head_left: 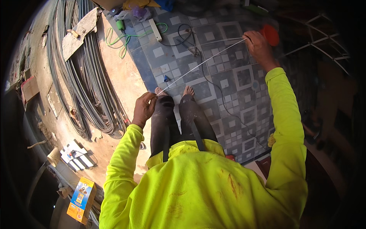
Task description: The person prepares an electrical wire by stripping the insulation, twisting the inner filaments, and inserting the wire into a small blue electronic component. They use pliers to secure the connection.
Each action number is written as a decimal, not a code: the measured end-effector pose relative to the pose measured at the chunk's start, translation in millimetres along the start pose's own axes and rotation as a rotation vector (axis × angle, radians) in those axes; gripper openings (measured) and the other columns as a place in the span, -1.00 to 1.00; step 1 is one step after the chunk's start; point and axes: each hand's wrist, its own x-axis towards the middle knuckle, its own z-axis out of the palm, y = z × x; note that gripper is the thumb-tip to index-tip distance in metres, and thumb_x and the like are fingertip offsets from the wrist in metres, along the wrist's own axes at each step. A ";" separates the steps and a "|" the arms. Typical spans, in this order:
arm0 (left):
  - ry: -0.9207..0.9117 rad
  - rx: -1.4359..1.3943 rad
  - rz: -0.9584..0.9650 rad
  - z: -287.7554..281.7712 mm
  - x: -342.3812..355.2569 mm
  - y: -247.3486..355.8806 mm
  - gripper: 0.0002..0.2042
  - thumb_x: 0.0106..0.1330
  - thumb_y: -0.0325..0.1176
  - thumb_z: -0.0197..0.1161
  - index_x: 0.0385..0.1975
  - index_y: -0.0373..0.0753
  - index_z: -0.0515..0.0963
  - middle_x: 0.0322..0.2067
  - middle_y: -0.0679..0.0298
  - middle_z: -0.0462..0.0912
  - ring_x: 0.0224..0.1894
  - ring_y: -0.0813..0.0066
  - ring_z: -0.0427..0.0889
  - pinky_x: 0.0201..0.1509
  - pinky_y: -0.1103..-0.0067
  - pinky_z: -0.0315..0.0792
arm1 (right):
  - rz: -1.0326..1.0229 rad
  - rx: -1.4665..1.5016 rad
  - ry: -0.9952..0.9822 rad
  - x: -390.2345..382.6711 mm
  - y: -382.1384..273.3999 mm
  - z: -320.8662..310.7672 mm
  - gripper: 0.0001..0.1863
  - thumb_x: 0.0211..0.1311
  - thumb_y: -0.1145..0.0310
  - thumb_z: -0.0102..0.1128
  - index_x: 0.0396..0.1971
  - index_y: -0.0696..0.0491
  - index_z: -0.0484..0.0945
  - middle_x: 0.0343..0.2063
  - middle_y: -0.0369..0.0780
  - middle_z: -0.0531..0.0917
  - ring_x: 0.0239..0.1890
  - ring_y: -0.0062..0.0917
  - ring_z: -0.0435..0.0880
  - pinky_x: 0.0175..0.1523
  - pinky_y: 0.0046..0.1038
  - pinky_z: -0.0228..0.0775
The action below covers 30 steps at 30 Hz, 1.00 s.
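Observation:
A thin white string (202, 63) runs taut on a diagonal across the view, pinched in both my hands. My left hand (145, 107) is closed on it at the lower end, above my left leg. My right hand (259, 47), higher up on the right, grips its other part, with a loose strand running leftward from there. A red plastic bowl-like object (270, 34) is just beside my right hand. My bare feet and dark trousers show below the string.
Coiled dark cables (87, 95) lie left on bare floor. Grey patterned tiles (240, 110) carry a power strip (154, 29), green cord (114, 38) and dark cable. Bottom left are white panels (78, 156) and a yellow-blue box (82, 198). A metal frame (320, 38) stands at right.

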 end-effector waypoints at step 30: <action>0.368 -0.607 -0.389 -72.4 37.8 90.7 -0.87 0.36 -0.47 0.19 -0.35 -0.43 0.58 -0.45 0.27 0.57 -0.49 0.62 0.46 -0.42 0.67 0.33 | -0.188 1.053 -0.182 211.5 -90.3 212.9 -0.78 0.41 0.29 0.26 -0.15 0.11 0.71 -0.25 -0.21 0.79 -0.16 -0.50 0.78 -0.01 -0.49 0.61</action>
